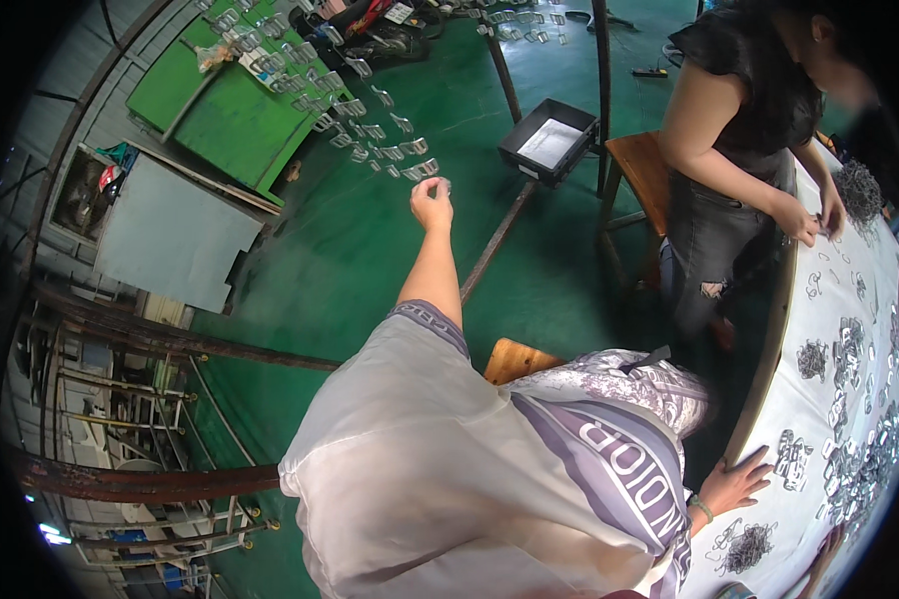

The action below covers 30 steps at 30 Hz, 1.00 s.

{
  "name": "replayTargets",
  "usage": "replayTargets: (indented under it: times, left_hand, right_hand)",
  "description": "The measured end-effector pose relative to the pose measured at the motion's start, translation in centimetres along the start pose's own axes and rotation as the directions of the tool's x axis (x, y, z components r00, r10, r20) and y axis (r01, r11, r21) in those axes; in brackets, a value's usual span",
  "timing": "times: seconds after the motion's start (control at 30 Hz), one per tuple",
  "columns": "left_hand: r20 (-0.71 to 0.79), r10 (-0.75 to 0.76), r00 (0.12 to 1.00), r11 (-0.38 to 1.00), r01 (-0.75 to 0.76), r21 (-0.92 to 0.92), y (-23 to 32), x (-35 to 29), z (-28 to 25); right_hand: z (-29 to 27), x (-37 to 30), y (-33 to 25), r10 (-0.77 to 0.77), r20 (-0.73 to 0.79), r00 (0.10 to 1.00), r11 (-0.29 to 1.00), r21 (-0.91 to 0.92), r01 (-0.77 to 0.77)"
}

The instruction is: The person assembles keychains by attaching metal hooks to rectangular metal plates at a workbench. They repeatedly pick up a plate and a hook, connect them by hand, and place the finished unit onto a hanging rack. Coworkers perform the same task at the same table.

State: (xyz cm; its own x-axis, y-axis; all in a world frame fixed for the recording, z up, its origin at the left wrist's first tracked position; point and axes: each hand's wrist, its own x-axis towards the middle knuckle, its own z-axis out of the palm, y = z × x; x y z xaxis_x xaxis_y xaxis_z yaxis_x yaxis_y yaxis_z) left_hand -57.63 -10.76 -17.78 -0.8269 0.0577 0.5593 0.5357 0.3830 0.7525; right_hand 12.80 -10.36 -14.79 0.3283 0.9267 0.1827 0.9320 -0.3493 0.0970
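Observation:
My left hand is stretched far out, its fingers closed in a pinch on a small shiny metal buckle. Just above it hang strings of similar metal buckles, the lowest of them right by my fingertips. At the lower right, my right hand lies flat with spread fingers on the edge of a white-covered table. Beside its fingers is a small group of metal buckles. A tangle of dark wire pieces lies below that hand.
Across the table edge a person in black handles a small piece. More buckles are heaped on the table's right. A black crate sits ahead, beside dark posts and a wooden stool. A green cabinet stands at the far left.

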Motion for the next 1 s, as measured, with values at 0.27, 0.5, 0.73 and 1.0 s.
replayTargets:
  times: [0.27, 0.5, 0.73, 1.0]
  left_hand:
    - [0.013, -0.031, 0.999, 0.998, 0.032, -0.052, 3.5, -1.9, -1.0]
    - [-0.118, -0.188, 0.975, 0.978, 0.197, 0.068, 1.4, -2.6, 0.1]
    - [-0.276, -0.266, 0.923, 0.964, 0.251, -0.091, 6.0, -4.2, -0.8]
    - [-0.249, -0.17, 0.953, 0.983, 0.146, -0.112, 5.9, -5.1, -0.4]
  right_hand:
    - [-1.5, -0.8, -0.7, 0.044, 0.073, 0.996, 0.996, 0.068, -0.049]
    - [-4.0, -0.8, -2.3, 0.078, 0.065, 0.995, 0.974, 0.209, -0.09]
    - [-1.7, -0.6, -1.8, 0.026, 0.058, 0.998, 0.995, 0.095, -0.031]
    - [-1.7, -0.9, -0.4, 0.022, 0.034, 0.999, 0.999, -0.04, -0.021]
